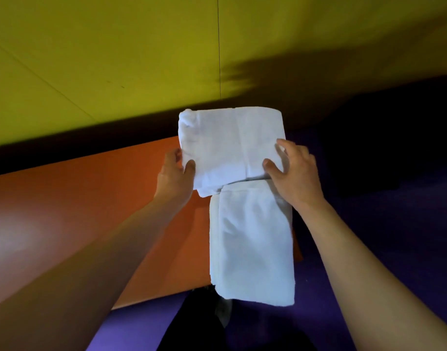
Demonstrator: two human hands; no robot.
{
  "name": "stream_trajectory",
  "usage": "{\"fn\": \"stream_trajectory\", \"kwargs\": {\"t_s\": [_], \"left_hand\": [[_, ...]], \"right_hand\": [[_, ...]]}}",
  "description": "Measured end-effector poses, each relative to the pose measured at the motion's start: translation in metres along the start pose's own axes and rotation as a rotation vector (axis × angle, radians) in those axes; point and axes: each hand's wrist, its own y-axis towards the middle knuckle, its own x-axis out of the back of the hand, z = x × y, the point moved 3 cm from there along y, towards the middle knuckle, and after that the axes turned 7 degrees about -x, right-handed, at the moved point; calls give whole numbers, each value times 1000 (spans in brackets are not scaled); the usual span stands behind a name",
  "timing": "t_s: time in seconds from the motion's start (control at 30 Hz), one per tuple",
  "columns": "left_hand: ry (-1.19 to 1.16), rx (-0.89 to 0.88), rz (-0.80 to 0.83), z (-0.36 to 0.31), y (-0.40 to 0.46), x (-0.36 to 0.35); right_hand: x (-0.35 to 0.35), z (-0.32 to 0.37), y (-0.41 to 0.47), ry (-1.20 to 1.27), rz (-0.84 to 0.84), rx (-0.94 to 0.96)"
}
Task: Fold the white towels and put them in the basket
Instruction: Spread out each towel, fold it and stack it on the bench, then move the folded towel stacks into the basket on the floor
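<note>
Towel [232, 145], part-folded and pinched at its sides by left hand [175, 177] and right hand [292, 171]; the unsupported hanging half may unfold the layers.

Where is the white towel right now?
In the head view's middle, the white towel is held up between the left hand and right hand, its lower part hanging before the orange surface.

Single head view; looks forward and down, close over both forearms; orange surface [65, 211] beneath.
</note>
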Motion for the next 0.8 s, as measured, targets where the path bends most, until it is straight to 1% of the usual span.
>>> {"fn": "stream_trajectory", "kwargs": {"t_s": [0.1, 0.23, 0.33, 0.43, 0.5, 0.53, 0.57, 0.63, 0.7, 0.8], "left_hand": [[82, -91, -55, 4, -38, 3], [115, -236, 11, 16, -120, -9], [137, -383, 123, 25, -164, -28], [242, -443, 301, 43, -178, -50], [282, -422, 348, 59, -176, -58], [251, -376, 348, 65, -174, -59], [186, -305, 355, 69, -171, -61], [44, -158, 416, 72, -166, -67], [-24, -107, 465, 73, -164, -74], [-59, -91, 496, 73, -158, -75]], "right_hand": [[12, -9, -32, 186, -123, 21], [11, -35, -94, 378, -183, -60], [-4, -50, -138, 459, -126, -91], [-22, -56, -165, 476, 42, -111], [-31, -61, -170, 450, 170, -146], [-34, -62, -169, 442, 236, -171], [-38, -65, -168, 439, 300, -194], [-44, -69, -162, 455, 407, -215], [-47, -74, -156, 464, 459, -222], [-48, -80, -149, 454, 480, -220]]}}
